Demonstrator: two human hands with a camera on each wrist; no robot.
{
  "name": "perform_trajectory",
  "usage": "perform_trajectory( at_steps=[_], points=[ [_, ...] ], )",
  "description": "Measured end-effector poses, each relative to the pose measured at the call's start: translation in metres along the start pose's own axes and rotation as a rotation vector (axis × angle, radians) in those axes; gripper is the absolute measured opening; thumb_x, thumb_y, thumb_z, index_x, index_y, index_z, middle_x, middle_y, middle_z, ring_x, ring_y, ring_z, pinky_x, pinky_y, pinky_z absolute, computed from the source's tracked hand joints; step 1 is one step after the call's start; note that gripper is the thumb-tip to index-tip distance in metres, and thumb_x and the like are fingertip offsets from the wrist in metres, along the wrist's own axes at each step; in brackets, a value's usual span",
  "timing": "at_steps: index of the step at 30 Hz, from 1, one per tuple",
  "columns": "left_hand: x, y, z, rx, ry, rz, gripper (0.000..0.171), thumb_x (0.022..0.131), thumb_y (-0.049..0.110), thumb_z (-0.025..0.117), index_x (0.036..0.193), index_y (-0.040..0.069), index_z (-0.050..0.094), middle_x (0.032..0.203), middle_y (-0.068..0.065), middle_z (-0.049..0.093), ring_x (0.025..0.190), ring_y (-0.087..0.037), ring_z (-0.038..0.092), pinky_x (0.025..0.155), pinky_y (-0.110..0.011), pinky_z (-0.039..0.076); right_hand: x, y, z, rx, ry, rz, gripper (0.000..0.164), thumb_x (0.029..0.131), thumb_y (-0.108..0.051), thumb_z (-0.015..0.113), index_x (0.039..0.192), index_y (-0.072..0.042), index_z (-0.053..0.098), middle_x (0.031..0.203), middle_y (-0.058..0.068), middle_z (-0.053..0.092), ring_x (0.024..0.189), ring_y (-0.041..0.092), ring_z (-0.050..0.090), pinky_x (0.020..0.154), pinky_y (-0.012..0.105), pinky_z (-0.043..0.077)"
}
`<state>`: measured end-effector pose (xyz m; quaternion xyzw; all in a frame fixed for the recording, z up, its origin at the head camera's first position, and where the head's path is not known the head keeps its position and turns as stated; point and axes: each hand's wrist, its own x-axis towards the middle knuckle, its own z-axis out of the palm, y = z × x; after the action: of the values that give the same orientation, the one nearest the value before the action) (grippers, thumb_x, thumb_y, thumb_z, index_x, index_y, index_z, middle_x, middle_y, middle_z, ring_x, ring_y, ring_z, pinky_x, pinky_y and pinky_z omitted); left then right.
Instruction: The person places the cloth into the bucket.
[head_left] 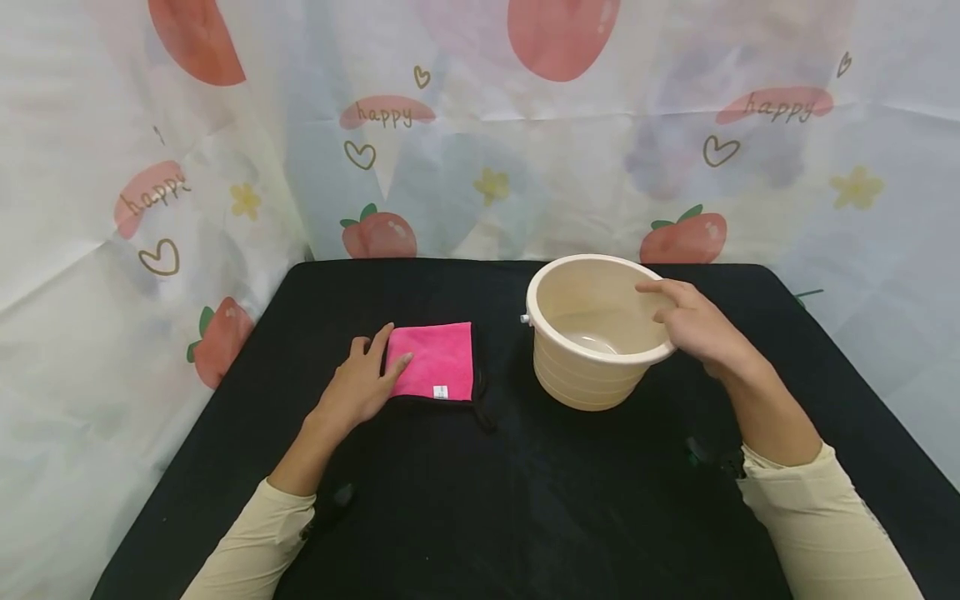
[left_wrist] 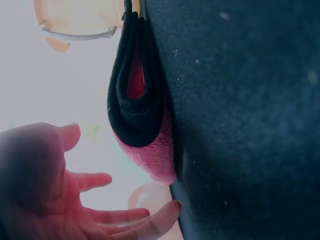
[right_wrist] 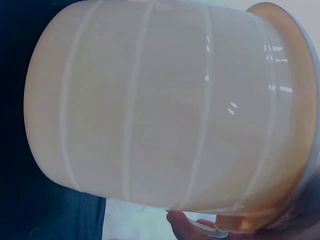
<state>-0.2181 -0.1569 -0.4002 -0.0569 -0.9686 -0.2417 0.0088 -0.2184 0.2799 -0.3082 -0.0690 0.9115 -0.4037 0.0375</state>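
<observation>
A folded pink cloth (head_left: 431, 360) with black edging and a small white label lies flat on the table. My left hand (head_left: 362, 382) is at its left edge, fingers spread; in the left wrist view the fingers stand apart from the cloth (left_wrist: 145, 157) and hold nothing. To the right, a cream plastic bucket (head_left: 588, 383) stands upright, its inside bare. My right hand (head_left: 699, 327) grips its right rim, with a finger and the thumb showing over the inside. In the right wrist view the ribbed bucket wall (right_wrist: 165, 105) hides most of that hand; fingertips show near the handle (right_wrist: 202, 227).
Black cloth covers the table (head_left: 465, 508). A printed curtain (head_left: 480, 175) with fruit and hearts hangs along the back and left sides. A black cord loop (head_left: 483, 417) trails from the cloth's right corner.
</observation>
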Motion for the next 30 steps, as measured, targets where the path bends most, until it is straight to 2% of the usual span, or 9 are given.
perform_trajectory(
  at_steps=[3, 8, 15, 18, 22, 30],
  points=[
    [0.002, 0.000, 0.001, -0.005, -0.004, -0.021, 0.073, 0.092, 0.055, 0.047, 0.151, 0.022, 0.020, 0.132, -0.021, 0.034, 0.093, -0.041, 0.055, 0.076, -0.052, 0.047, 0.001, 0.002, 0.000, 0.015, 0.024, 0.002, 0.048, 0.093, 0.000, 0.030, 0.141, 0.003, 0.037, 0.147, 0.026, 0.016, 0.110, 0.040, 0.038, 0.065, 0.032, 0.048],
    [0.005, 0.001, 0.001, 0.006, -0.005, -0.032, 0.072, 0.091, 0.054, 0.049, 0.150, 0.021, 0.023, 0.120, -0.020, 0.040, 0.083, -0.036, 0.056, 0.068, -0.046, 0.048, 0.001, 0.004, 0.002, -0.027, 0.075, -0.013, 0.049, 0.090, 0.002, 0.029, 0.138, 0.005, 0.040, 0.145, 0.027, 0.019, 0.116, 0.040, 0.033, 0.072, 0.035, 0.043],
    [0.007, 0.001, 0.002, -0.009, -0.063, 0.009, 0.071, 0.092, 0.049, 0.051, 0.150, 0.019, 0.024, 0.125, -0.023, 0.044, 0.100, -0.040, 0.053, 0.080, -0.056, 0.046, 0.000, 0.003, 0.002, -0.019, 0.075, -0.011, 0.050, 0.089, 0.003, 0.029, 0.138, 0.004, 0.040, 0.141, 0.027, 0.022, 0.113, 0.040, 0.034, 0.072, 0.035, 0.044],
    [0.008, 0.002, 0.005, -0.017, -0.105, 0.020, 0.072, 0.092, 0.049, 0.053, 0.150, 0.018, 0.023, 0.127, -0.023, 0.043, 0.104, -0.039, 0.051, 0.082, -0.055, 0.046, 0.000, 0.003, 0.001, -0.018, 0.077, -0.015, 0.048, 0.090, 0.002, 0.028, 0.137, 0.005, 0.041, 0.140, 0.027, 0.023, 0.113, 0.040, 0.033, 0.073, 0.035, 0.044],
    [0.010, 0.005, 0.007, -0.005, -0.140, 0.024, 0.072, 0.091, 0.049, 0.054, 0.149, 0.018, 0.024, 0.127, -0.023, 0.043, 0.103, -0.038, 0.052, 0.080, -0.052, 0.047, 0.001, 0.004, 0.002, -0.016, 0.082, -0.013, 0.045, 0.094, -0.001, 0.027, 0.136, 0.004, 0.041, 0.138, 0.026, 0.024, 0.111, 0.039, 0.034, 0.073, 0.036, 0.043],
    [0.015, 0.006, 0.008, -0.003, -0.161, -0.006, 0.071, 0.090, 0.049, 0.055, 0.149, 0.023, 0.024, 0.124, -0.023, 0.042, 0.095, -0.036, 0.053, 0.076, -0.049, 0.049, 0.002, 0.006, 0.006, -0.031, 0.081, -0.034, 0.043, 0.099, -0.009, 0.022, 0.135, 0.005, 0.043, 0.136, 0.027, 0.026, 0.111, 0.039, 0.035, 0.070, 0.034, 0.047]
  ],
)
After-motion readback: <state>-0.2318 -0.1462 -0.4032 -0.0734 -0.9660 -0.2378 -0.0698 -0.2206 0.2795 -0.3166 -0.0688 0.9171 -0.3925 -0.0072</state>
